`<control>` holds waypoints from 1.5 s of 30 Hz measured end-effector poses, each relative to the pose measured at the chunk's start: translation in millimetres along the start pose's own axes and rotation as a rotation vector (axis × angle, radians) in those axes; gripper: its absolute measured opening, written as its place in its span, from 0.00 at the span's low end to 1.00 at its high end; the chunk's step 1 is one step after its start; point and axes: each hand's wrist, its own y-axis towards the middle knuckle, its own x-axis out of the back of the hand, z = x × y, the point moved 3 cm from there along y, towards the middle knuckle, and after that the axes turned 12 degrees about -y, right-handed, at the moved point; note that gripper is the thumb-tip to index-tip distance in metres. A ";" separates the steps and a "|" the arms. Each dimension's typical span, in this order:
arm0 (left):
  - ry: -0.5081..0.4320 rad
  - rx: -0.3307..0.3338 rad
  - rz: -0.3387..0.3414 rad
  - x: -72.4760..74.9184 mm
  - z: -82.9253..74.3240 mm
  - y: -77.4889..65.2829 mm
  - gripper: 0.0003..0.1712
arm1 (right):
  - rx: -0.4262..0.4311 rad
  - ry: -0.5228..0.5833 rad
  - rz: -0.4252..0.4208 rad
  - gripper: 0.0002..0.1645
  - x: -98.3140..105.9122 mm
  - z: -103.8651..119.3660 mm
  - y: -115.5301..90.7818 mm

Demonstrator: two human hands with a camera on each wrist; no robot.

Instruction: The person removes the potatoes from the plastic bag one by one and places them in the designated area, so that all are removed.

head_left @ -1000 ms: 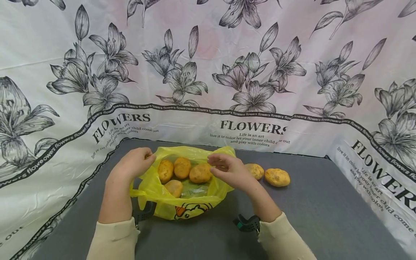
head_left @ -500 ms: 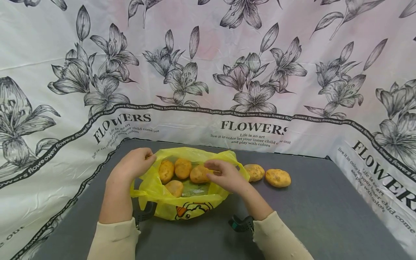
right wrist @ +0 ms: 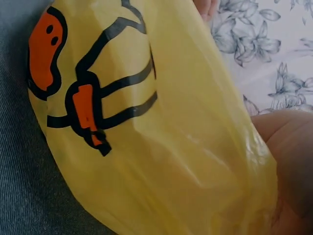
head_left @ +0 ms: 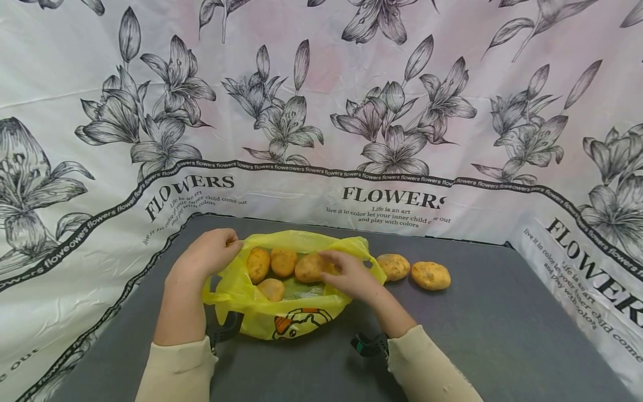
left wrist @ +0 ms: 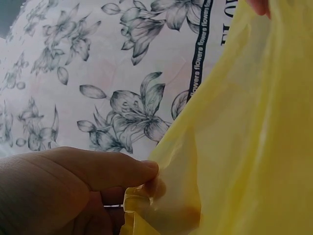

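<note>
A yellow plastic bag (head_left: 301,321) with an orange and black cartoon print lies on its base with its mouth spread wide. Several potatoes (head_left: 283,262) are inside it. My left hand (head_left: 208,254) pinches the bag's left rim between thumb and fingers; the left wrist view shows the yellow film (left wrist: 234,122) gathered there. My right hand (head_left: 354,276) reaches into the bag from the right, its thumb and fingers around the right end of a potato (head_left: 308,268). In the right wrist view the bag's side (right wrist: 195,147) hides most of that hand's fingers.
Two more potatoes, one near the bag (head_left: 394,267) and one farther right (head_left: 430,276), lie on the dark grey table (head_left: 502,324). White flower-printed cloth (head_left: 311,190) stands around the table's back and sides.
My right hand has moved left and down from over the bag's right rim onto the potato inside. The right rim has shifted outward around the wrist. My left hand keeps its place.
</note>
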 end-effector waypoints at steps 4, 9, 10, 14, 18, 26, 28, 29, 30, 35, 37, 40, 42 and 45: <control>0.009 -0.008 -0.004 -0.5 0.5 0.5 0.13 | -0.023 -0.017 -0.017 0.30 -1.1 -4.4 0.8; 0.015 -0.012 -0.006 -1.1 0.2 0.9 0.14 | -0.062 -0.054 -0.023 0.32 -4.0 -10.6 2.0; 0.014 -0.013 -0.007 -1.2 0.3 1.0 0.14 | -0.072 -0.063 -0.020 0.32 -5.0 -12.3 2.5; 0.015 -0.026 -0.008 -2.1 0.8 1.9 0.15 | -0.120 -0.095 -0.001 0.34 -9.1 -19.6 4.1; 0.028 -0.039 -0.008 -2.8 1.0 2.7 0.15 | -0.150 -0.100 0.016 0.36 -13.2 -25.7 5.1; 0.038 -0.055 0.000 -3.2 -1.9 3.8 0.14 | -0.173 -0.083 -0.037 0.36 -19.9 -32.7 6.7; 0.038 -0.053 0.000 -3.0 -2.0 3.9 0.13 | -0.168 -0.091 -0.050 0.36 -20.8 -32.8 7.3; 0.038 -0.054 0.001 -2.8 -1.7 4.0 0.13 | -0.163 -0.096 -0.058 0.36 -21.1 -32.9 7.7; 0.036 -0.052 0.002 -2.7 -1.7 4.1 0.12 | -0.156 -0.104 -0.064 0.35 -21.5 -33.3 8.3; 0.035 -0.047 0.001 -2.3 -0.6 4.4 0.12 | -0.134 -0.106 -0.085 0.32 -22.3 -33.3 11.1; 0.033 -0.042 0.001 -2.6 -0.4 4.2 0.12 | -0.137 -0.092 -0.086 0.32 -21.9 -32.7 11.2; 0.028 -0.038 0.002 -3.1 1.0 4.6 0.13 | -0.138 -0.067 -0.081 0.32 -21.0 -31.2 10.8; 0.026 -0.034 0.002 -3.3 1.8 4.6 0.13 | -0.146 -0.051 -0.075 0.33 -20.0 -30.2 10.2; 0.026 -0.030 0.006 -3.7 3.7 4.8 0.13 | -0.156 -0.034 -0.071 0.32 -17.8 -29.2 9.2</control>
